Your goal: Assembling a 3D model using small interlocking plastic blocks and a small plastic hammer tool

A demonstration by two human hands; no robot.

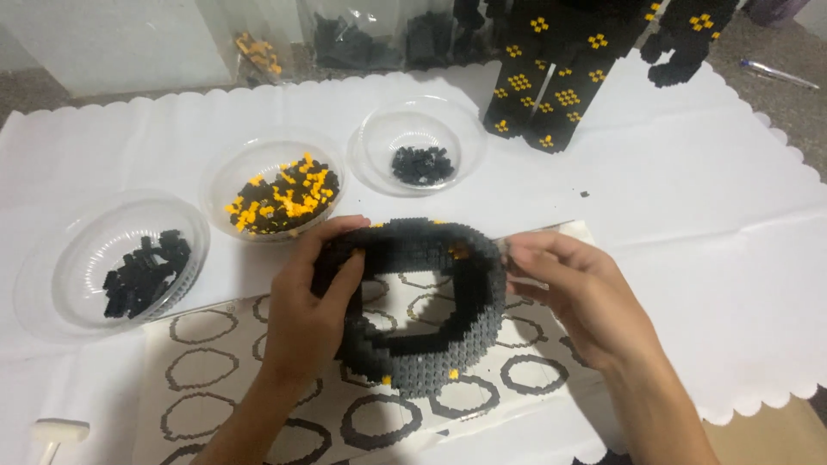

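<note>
- While both hands meet over the instruction sheet [215, 405], they hold a ring-shaped model of tiny black and grey building blocks [431, 344] tilted up above the paper.
- The left hand [310, 310] grasps the ring's left side, fingers curled over its outer rim and the thumb pressed against the inner wall.
- The right hand [577, 293] touches the ring's upper right edge; its fingertips are pinched together there, but I cannot tell whether they grip the ring itself or a small piece against it.
- A few yellow blocks dot the ring's top and lower edge.
- The sheet under the ring is printed with rows of grey ring outlines and lies on a white scallop-edged table cover [706, 258].
- Three clear plastic bowls stand beyond the hands: the left bowl [65, 275] holds black blocks, the middle bowl [237, 168] holds black and yellow blocks mixed, and the small bowl [379, 138] holds a little heap of black blocks.
- A tall black block figure with yellow spots [551, 77] stands at the far edge of the cover, well apart from the ring.
- A pen [775, 73] lies at the upper right, off the cover.
</note>
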